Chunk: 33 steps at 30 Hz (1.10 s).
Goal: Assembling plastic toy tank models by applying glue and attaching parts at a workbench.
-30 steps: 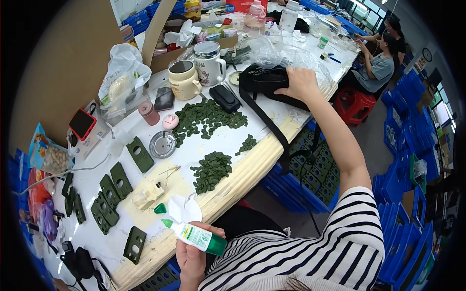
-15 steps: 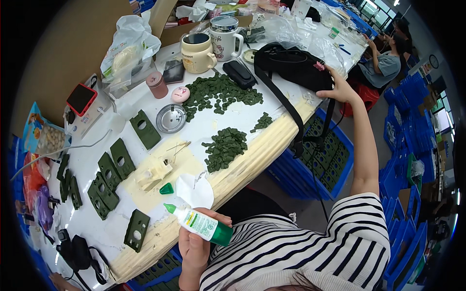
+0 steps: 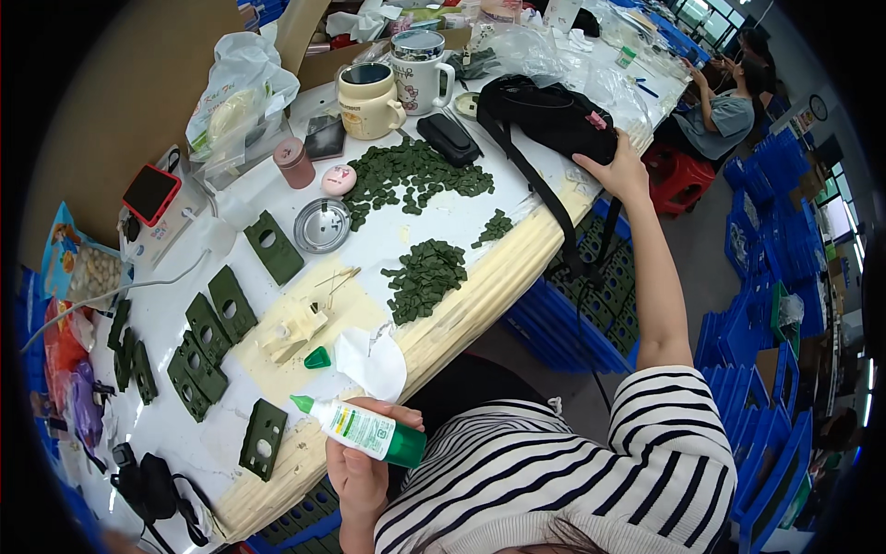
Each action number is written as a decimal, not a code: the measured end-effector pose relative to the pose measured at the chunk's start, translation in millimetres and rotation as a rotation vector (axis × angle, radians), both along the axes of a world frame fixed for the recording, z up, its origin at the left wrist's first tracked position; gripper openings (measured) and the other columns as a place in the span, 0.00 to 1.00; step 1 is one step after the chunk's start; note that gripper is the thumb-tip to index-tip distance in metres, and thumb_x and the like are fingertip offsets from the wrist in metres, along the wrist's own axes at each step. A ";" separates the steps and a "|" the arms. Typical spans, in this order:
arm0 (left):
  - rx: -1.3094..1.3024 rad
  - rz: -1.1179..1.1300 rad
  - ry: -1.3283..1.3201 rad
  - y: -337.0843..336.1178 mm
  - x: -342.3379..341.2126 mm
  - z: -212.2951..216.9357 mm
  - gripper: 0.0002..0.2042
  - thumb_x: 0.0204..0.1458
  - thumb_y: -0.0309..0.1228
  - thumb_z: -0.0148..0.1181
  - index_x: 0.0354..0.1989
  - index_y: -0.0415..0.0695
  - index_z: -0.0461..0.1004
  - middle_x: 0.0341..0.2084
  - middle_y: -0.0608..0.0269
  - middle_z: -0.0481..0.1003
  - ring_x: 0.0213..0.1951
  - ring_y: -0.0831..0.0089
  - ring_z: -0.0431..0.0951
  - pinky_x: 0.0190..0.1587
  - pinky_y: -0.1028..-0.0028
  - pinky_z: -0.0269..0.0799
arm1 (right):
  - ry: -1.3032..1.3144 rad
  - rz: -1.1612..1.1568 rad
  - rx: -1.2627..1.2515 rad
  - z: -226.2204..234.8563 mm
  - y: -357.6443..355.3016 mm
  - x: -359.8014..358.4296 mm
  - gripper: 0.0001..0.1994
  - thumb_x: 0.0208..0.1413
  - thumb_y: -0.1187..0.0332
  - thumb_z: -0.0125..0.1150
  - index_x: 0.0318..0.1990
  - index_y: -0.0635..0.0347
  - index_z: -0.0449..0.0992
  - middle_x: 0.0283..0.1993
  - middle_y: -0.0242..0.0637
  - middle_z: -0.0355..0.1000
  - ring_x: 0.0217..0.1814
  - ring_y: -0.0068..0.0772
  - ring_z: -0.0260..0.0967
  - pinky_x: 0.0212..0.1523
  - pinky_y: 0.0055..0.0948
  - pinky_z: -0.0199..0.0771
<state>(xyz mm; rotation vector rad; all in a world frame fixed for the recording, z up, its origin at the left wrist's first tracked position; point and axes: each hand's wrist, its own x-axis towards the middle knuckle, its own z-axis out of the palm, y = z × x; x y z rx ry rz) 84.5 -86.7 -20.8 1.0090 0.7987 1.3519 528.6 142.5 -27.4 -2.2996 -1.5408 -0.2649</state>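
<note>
My left hand (image 3: 358,471) is closed round a white and green squeeze glue bottle (image 3: 362,430), tilted with its green nozzle pointing up and left, over the table's near edge. At the far right, my right hand (image 3: 623,171) grips the end of a black strap bag (image 3: 540,115), its thumb spread along the near side and the other fingers partly hidden. A loose green cap (image 3: 317,357) lies beside a white paper scrap (image 3: 371,362). Dark green plates with round holes (image 3: 221,305) lie at the left. Small dark green pieces (image 3: 426,280) sit in several heaps.
Two mugs (image 3: 369,102), a black case (image 3: 449,138) and a round metal lid (image 3: 322,225) stand or lie farther back. A cream-coloured block (image 3: 300,330) is on the table. Blue crates (image 3: 554,319) are stacked below the edge. Another person (image 3: 724,115) sits at the far right.
The glue bottle in my left hand has moved a little left. My right hand has shifted slightly left, pushing or drawing the bag's end with it.
</note>
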 end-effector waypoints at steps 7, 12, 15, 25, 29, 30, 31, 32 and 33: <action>-0.013 0.002 0.008 -1.0 0.9 -0.1 0.27 0.58 0.52 0.44 0.44 0.33 0.63 0.29 0.47 0.75 0.32 0.61 0.76 0.44 0.61 0.71 | -0.055 -0.156 0.035 -8.8 -11.8 -5.3 0.55 0.33 0.31 0.63 0.61 0.68 0.57 0.55 0.54 0.66 0.56 0.50 0.66 0.51 0.43 0.70; 0.006 -0.004 -0.009 5.8 1.7 -1.3 0.27 0.59 0.51 0.44 0.45 0.33 0.63 0.30 0.47 0.75 0.33 0.61 0.76 0.44 0.62 0.72 | -0.282 -0.071 0.059 25.0 -21.3 -20.7 0.51 0.37 0.36 0.65 0.62 0.67 0.58 0.57 0.53 0.63 0.60 0.48 0.62 0.53 0.43 0.69; 0.025 -0.041 -0.065 10.1 -2.0 -1.2 0.27 0.58 0.50 0.47 0.47 0.32 0.63 0.35 0.44 0.75 0.38 0.61 0.76 0.45 0.65 0.71 | -0.201 0.235 0.452 80.4 -39.0 -76.5 0.37 0.46 0.51 0.67 0.57 0.67 0.64 0.54 0.51 0.66 0.55 0.46 0.66 0.51 0.41 0.68; -0.168 0.151 -0.512 17.9 -11.2 8.7 0.24 0.64 0.45 0.39 0.56 0.36 0.60 0.50 0.54 0.67 0.51 0.67 0.69 0.55 0.63 0.64 | 0.088 1.902 0.682 74.2 -79.7 -286.9 0.18 0.50 0.54 0.64 0.45 0.51 0.77 0.39 0.34 0.71 0.35 0.33 0.69 0.35 0.31 0.74; -0.182 -0.056 -0.570 11.0 -10.5 0.3 0.24 0.65 0.44 0.35 0.61 0.38 0.54 0.54 0.56 0.63 0.58 0.68 0.63 0.62 0.63 0.56 | -0.113 1.920 0.715 50.3 -81.8 -307.7 0.15 0.47 0.65 0.63 0.46 0.45 0.76 0.36 0.31 0.67 0.33 0.29 0.67 0.35 0.29 0.74; -0.190 -0.071 -0.540 11.8 -5.1 2.2 0.25 0.64 0.46 0.34 0.62 0.38 0.54 0.56 0.56 0.63 0.59 0.67 0.62 0.62 0.63 0.56 | -0.113 1.918 0.665 53.4 -82.3 -306.9 0.19 0.40 0.69 0.63 0.44 0.46 0.76 0.33 0.30 0.66 0.30 0.28 0.65 0.33 0.29 0.73; -0.200 -0.089 -0.509 12.4 -0.3 6.1 0.27 0.64 0.47 0.33 0.62 0.39 0.54 0.57 0.56 0.62 0.60 0.66 0.62 0.62 0.62 0.57 | -0.114 1.922 0.692 55.2 -81.8 -308.2 0.19 0.39 0.70 0.62 0.44 0.47 0.76 0.31 0.28 0.64 0.29 0.27 0.64 0.32 0.27 0.72; -0.211 -0.107 -0.478 11.4 0.0 8.2 0.28 0.64 0.49 0.32 0.63 0.39 0.53 0.58 0.56 0.61 0.61 0.66 0.61 0.61 0.62 0.57 | -0.115 1.923 0.719 56.3 -81.4 -310.0 0.20 0.38 0.70 0.61 0.44 0.48 0.76 0.28 0.27 0.63 0.27 0.25 0.62 0.31 0.26 0.70; -0.218 -0.119 -0.443 10.0 -0.6 7.2 0.28 0.64 0.48 0.32 0.63 0.38 0.53 0.57 0.56 0.61 0.60 0.67 0.61 0.62 0.63 0.56 | -0.122 1.917 0.741 58.5 -81.5 -309.4 0.20 0.36 0.71 0.60 0.44 0.50 0.76 0.26 0.25 0.62 0.26 0.23 0.61 0.30 0.24 0.69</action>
